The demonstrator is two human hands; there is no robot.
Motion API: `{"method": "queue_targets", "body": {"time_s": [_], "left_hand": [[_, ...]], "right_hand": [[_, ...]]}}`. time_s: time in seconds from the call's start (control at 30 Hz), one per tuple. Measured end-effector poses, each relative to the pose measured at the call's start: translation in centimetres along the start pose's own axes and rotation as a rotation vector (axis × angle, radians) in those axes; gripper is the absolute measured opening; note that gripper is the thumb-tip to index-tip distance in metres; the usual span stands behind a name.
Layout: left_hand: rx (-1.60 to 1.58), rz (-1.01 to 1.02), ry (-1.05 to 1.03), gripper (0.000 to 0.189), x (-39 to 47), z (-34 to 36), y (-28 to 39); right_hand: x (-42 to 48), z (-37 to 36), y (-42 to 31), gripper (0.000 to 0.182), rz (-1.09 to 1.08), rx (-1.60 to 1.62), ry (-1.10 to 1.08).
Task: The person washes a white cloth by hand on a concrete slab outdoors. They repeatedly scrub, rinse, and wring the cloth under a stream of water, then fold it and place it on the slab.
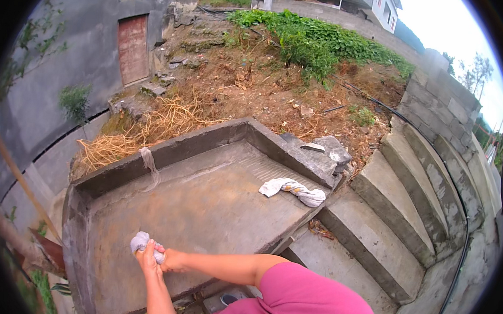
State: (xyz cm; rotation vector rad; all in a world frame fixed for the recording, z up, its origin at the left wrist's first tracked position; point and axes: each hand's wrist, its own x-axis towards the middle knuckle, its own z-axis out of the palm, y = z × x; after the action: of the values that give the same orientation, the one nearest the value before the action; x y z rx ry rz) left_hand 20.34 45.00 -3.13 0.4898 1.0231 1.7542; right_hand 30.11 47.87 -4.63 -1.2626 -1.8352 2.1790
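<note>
Both my hands grip a bunched, pale grey cloth [140, 240] above the left part of a shallow concrete wash basin [180, 208]. My left hand [147, 260] is closed around the cloth, and my right hand [172, 260] holds it close beside, on the right. The top of the cloth bulges out over my left hand. A twisted white cloth with yellow-orange marks [294, 190] lies on the ribbed part of the basin at the right. A thin, pale strip of cloth or netting [149, 165] hangs over the basin's back wall.
Concrete steps [372, 244] climb along the right, with a black hose [467, 228] beside them. Broken concrete pieces [330, 150] sit at the basin's right corner. Dry stalks [150, 126] lie behind the back wall. A round container [228, 299] stands below the front edge.
</note>
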Motion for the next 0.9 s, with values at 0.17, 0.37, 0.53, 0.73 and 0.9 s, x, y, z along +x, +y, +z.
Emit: {"method": "queue_targets", "body": {"time_s": [0.17, 0.37, 0.53, 0.73, 0.9], "left_hand": [[-0.197, -0.269, 0.056, 0.030, -0.5, -1.0, 1.6], [-0.781, -0.369, 0.159, 0.053, 0.5, 1.2, 5.9], [-1.136, -0.393, -0.039, 0.062, -5.1, 8.5, 8.1], [-1.441, -0.735, -0.590, 0.061, -5.0, 2.0, 2.2], [-1.129, -0.881, -0.445, 0.034, -5.1, 2.1, 2.3]], "right_hand": [[-4.2, -0.5, -0.2, 0.038, -0.096, 0.334, -0.344], [-2.6, 1.1, 0.5, 0.093, -0.074, 1.204, -0.499], [2.4, 5.1, -3.5, 0.086, -0.785, 1.435, -0.264], [5.1, -0.4, -1.7, 0.055, -0.785, 1.245, -0.470], [3.8, -5.0, -5.3, 0.019, -0.314, 0.985, -0.004]]}}
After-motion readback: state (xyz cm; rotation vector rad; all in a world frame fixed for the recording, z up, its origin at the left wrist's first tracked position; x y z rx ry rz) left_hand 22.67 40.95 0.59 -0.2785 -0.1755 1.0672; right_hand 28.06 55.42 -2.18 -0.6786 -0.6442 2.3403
